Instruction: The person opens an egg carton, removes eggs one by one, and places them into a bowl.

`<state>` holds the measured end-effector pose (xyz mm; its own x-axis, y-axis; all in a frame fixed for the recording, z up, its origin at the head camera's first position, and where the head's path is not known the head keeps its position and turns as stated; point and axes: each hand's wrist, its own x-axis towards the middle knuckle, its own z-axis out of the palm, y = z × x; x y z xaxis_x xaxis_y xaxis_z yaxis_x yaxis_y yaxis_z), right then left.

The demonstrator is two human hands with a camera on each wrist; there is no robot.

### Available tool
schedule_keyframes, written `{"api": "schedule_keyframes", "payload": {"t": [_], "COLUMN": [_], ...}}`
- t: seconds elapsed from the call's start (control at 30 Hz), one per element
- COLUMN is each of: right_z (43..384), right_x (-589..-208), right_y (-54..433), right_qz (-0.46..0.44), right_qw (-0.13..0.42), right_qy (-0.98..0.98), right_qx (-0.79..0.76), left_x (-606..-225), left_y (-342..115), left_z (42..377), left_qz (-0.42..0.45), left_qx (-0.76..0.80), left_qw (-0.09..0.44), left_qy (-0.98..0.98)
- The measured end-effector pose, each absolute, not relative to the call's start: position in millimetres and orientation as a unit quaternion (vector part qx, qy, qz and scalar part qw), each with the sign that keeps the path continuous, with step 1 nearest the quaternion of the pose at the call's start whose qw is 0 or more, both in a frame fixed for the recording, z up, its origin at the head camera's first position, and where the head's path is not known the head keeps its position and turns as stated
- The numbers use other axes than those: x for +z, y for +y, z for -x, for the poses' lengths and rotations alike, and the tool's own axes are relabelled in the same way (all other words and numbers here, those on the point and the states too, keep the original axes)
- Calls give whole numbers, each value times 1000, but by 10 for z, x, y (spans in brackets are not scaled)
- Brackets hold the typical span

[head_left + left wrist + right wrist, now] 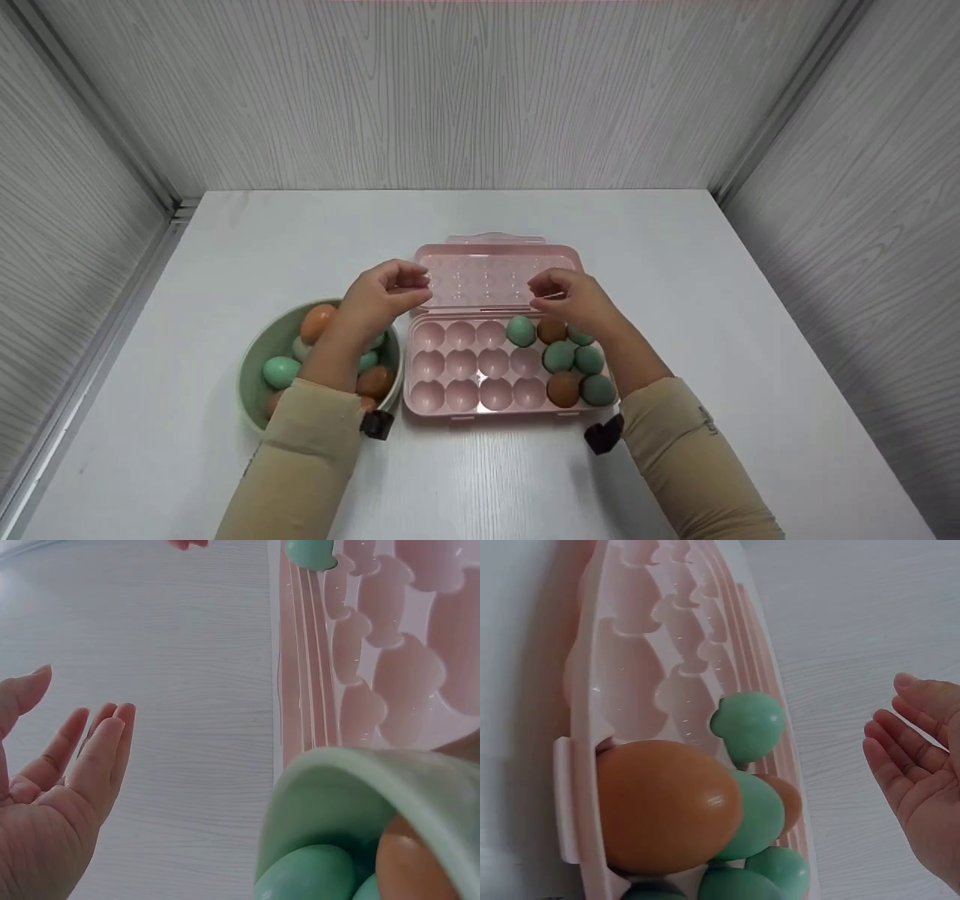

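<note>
My left hand [375, 300] hovers empty between the bowl and the lid, its fingers loosely bent and the thumb apart in the left wrist view. Over the right part of the lid my right hand [579, 300] is also empty, fingers relaxed. Below them lies a pink egg box [478, 380] with its lid [487, 279] folded back. Green eggs [520, 331] and brown eggs [563, 388] fill several hollows at its right end; the left hollows are bare. A pale green bowl [253, 367] holds more eggs, among them a green egg [281, 372], partly hidden by my left forearm.
Everything stands on a white table [480, 480]. A pale wood-grain panel [465, 97] rises behind it, with similar panels at left and right. The bowl stands close against the egg box's left end.
</note>
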<state>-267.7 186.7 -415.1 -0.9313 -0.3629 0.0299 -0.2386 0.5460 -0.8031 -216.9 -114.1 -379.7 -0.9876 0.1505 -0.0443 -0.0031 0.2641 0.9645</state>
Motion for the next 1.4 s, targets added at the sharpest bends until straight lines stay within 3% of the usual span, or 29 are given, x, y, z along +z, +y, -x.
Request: {"api": "schedule_keyframes", "payload": {"t": [0.5,0.97,1.4], "right_z": [2747,2752,2753], "right_x": [-4480,-4589,-4677], "right_y": [1767,1788,1746], "right_qz": [175,165,245], "right_qw": [76,129,86], "right_qy": [913,915,926], "right_qx": [-360,-346,-273], "left_x": [-3817,-3843,-3859], "left_y": [-1098,-1117,-1109], "left_z": [2166,2180,2169], "left_qz": [-58,-45,-53], "left_qx": [628,623,621], "left_qw": [68,68,50], "left_qy": [773,778,781]}}
